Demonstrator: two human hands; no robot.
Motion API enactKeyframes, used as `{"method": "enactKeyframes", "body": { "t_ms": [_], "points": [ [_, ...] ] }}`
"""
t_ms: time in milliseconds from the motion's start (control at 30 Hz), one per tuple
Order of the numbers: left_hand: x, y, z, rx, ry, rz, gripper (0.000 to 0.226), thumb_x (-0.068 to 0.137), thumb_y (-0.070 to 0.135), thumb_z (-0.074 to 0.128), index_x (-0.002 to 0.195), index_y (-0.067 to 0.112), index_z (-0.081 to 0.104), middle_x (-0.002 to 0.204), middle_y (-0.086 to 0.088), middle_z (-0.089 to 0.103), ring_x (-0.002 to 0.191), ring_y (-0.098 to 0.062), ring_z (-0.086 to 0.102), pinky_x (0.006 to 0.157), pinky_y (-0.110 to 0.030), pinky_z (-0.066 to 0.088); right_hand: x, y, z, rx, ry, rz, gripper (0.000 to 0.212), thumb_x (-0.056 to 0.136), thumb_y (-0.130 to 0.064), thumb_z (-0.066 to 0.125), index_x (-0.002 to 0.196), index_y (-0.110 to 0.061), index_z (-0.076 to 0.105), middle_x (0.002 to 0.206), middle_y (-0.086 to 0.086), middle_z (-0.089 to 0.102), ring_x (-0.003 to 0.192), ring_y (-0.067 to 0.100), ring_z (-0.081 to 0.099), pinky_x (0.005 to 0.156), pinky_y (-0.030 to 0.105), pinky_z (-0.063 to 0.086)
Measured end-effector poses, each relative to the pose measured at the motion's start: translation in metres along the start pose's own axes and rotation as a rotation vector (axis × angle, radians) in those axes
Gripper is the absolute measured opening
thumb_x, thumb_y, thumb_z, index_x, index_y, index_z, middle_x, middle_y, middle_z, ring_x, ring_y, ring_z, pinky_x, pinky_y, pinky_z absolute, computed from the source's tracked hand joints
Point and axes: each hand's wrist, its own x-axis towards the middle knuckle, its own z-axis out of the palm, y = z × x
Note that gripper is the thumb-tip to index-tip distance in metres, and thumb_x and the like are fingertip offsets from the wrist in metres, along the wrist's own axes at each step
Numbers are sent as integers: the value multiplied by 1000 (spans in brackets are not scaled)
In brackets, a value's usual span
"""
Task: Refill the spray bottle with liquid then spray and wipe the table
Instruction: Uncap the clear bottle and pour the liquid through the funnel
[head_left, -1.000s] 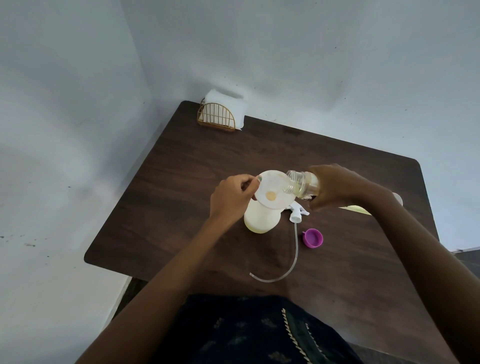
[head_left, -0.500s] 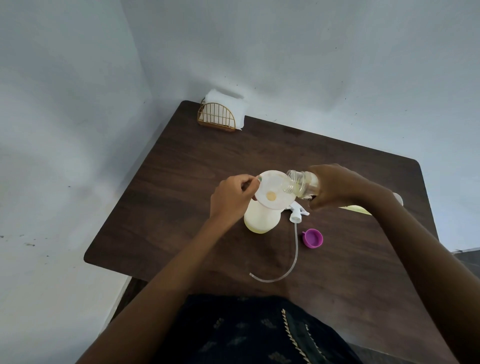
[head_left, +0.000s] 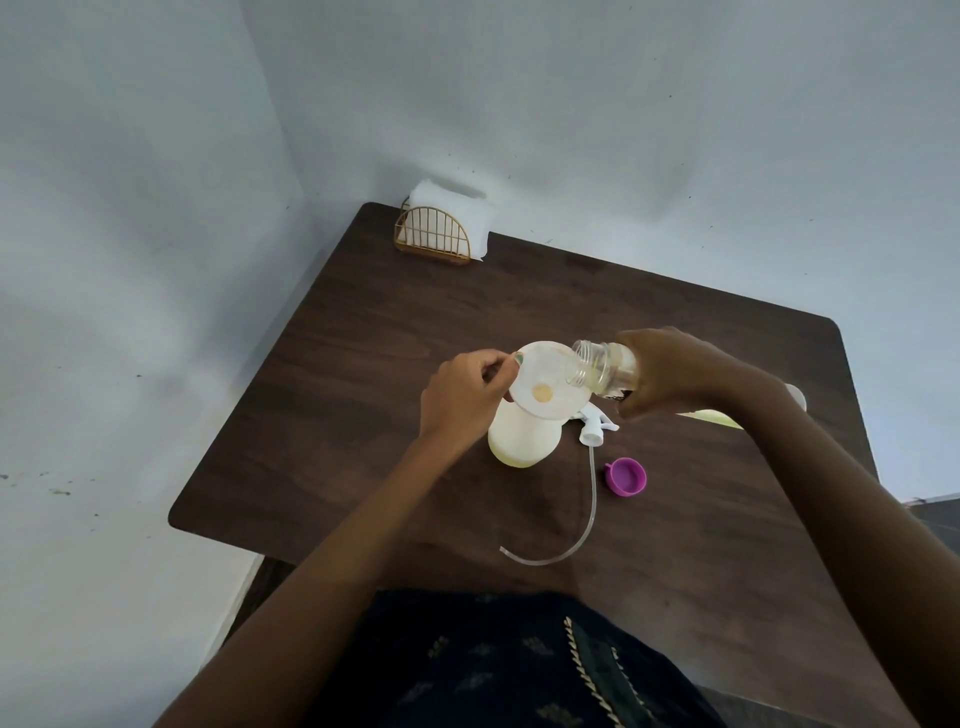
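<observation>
A pale yellow spray bottle (head_left: 522, 436) stands uncapped on the dark wooden table (head_left: 363, 395), with a translucent funnel (head_left: 548, 382) set in its neck. My left hand (head_left: 467, 397) pinches the funnel's rim on the left. My right hand (head_left: 675, 374) grips a clear refill bottle (head_left: 605, 369), tipped on its side with its open mouth over the funnel. The white spray head (head_left: 595, 423) lies behind the bottle, its clear tube (head_left: 582, 514) curling toward me. A purple cap (head_left: 626, 477) rests on the table to the right.
A gold wire holder with white napkins (head_left: 441, 228) stands at the table's far left corner by the wall. Something yellow-green and white (head_left: 717, 415) lies partly hidden behind my right forearm. White walls close in at the left and back.
</observation>
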Motion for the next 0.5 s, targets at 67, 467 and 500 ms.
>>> {"method": "enactKeyframes", "body": {
  "t_ms": [67,467,500],
  "points": [
    [0,0,0,3,7,-7,29,93,48,48,85,31,69,62,23,63,65,-4,63,58,-27,41,0,0,0,2,0,9,37,57,-27,76,69,-31,41,71,-12,55,65,5,50,50,24,31],
    [-2,-1,-1,12,12,7,30,94,50,47,84,33,68,61,19,63,64,-2,62,57,-26,41,-2,-3,0,11,-7,0,36,58,-25,76,73,-31,43,72,-12,55,67,10,52,52,24,32],
    [-1,-1,-1,11,10,11,29,95,50,47,84,33,68,61,19,63,64,-3,62,57,-26,44,-1,-3,0,13,-7,-1,36,58,-25,76,74,-31,44,73,-12,55,67,10,52,52,24,31]
  ]
}}
